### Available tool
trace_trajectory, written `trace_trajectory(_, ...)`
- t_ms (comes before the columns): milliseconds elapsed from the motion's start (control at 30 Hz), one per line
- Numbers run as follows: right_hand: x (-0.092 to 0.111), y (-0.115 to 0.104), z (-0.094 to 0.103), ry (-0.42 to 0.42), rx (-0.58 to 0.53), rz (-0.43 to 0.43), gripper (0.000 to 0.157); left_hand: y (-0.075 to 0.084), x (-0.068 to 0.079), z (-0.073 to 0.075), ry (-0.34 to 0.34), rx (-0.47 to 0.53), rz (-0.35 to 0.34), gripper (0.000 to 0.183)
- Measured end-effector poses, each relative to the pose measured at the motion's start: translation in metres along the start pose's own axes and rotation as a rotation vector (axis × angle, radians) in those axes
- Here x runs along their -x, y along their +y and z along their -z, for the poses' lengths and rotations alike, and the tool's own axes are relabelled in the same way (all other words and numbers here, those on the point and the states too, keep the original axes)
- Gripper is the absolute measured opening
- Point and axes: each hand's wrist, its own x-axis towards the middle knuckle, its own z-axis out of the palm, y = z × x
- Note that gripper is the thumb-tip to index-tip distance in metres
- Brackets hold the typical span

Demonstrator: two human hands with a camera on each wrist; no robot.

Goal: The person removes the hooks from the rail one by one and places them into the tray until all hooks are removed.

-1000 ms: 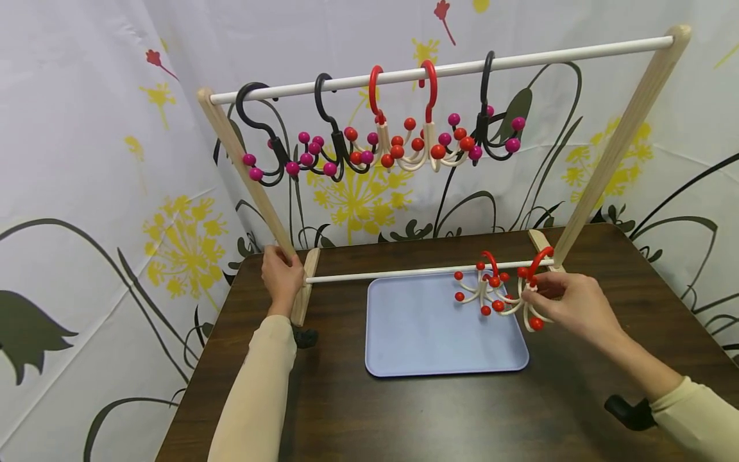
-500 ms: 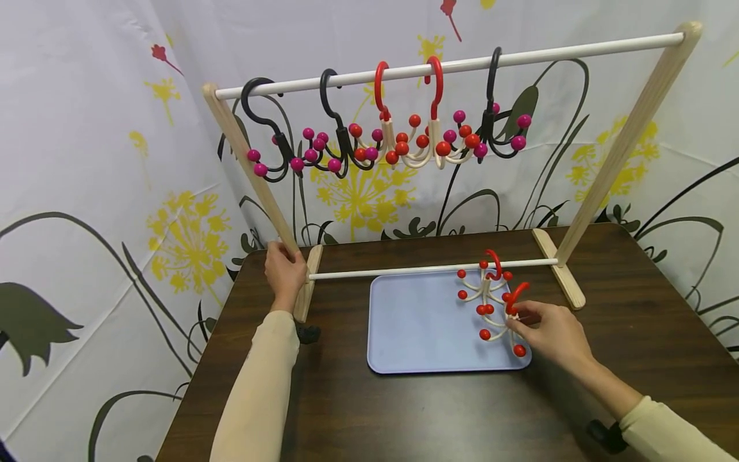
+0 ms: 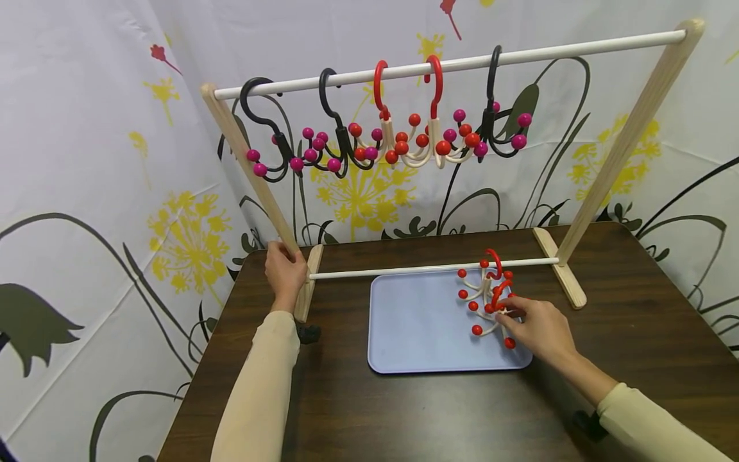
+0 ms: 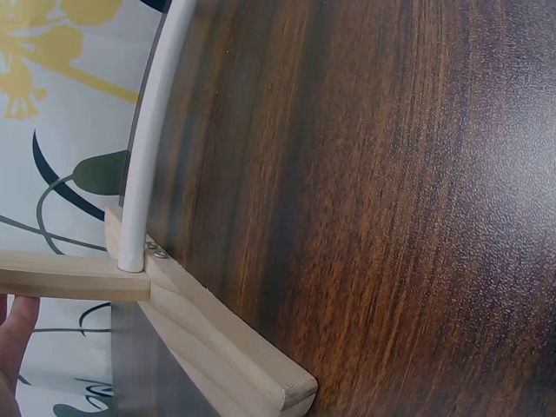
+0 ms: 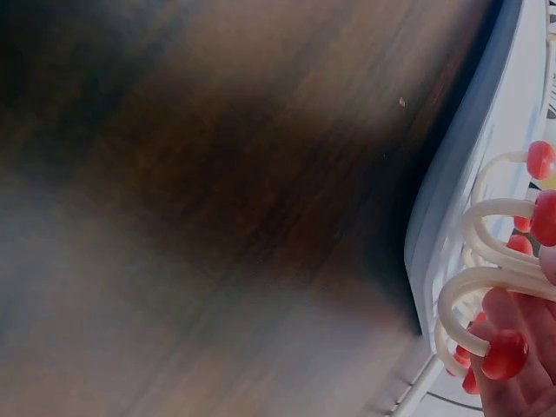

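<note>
My left hand [image 3: 285, 273] grips the lower part of the rack's left wooden post [image 3: 248, 167]; the left wrist view catches only a bit of its fingers [image 4: 13, 343] against that post. With thumb and fingers my right hand [image 3: 539, 327] pinches the stem of a cream multi-arm hanger with a red hook [image 3: 499, 292] and red ball tips, over the tray's right side. Whether its arms touch the tray [image 3: 416, 327] I cannot tell. The right wrist view shows its curved cream arms [image 5: 495, 208]. Just behind, a matching hanger [image 3: 484, 280] stands upright on the pale blue tray.
From the white top rail [image 3: 554, 52] hang three black hangers [image 3: 283, 151] with magenta balls and two red-and-cream ones [image 3: 434, 122]. A low white bar [image 3: 352, 274] crosses behind the tray. Wooden feet [image 3: 568, 282] stand on the brown table [image 3: 404, 417].
My right hand has carried the red-hooked hanger left and downward, from beside the rack's right foot to over the tray, close to the other hanger. The left hand stays on the post.
</note>
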Motion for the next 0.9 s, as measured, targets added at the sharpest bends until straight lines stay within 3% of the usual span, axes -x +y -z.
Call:
trace_trajectory(233,-0.011,-0.003,-0.001,0.000,0.008,0.000,0.027,-0.002,0.000,-0.001,0.011,0.002,0.000,0.023)
trace_trajectory(433,-0.017,-0.002,-0.001,0.001,0.011,-0.025,0.032,-0.002,0.000,-0.001,0.017,0.002,-0.007,0.022)
trace_trajectory(900,-0.016,0.001,0.004,-0.052,0.017,-0.028,0.031,0.001,0.000,-0.002,0.008,-0.002,-0.002,0.022)
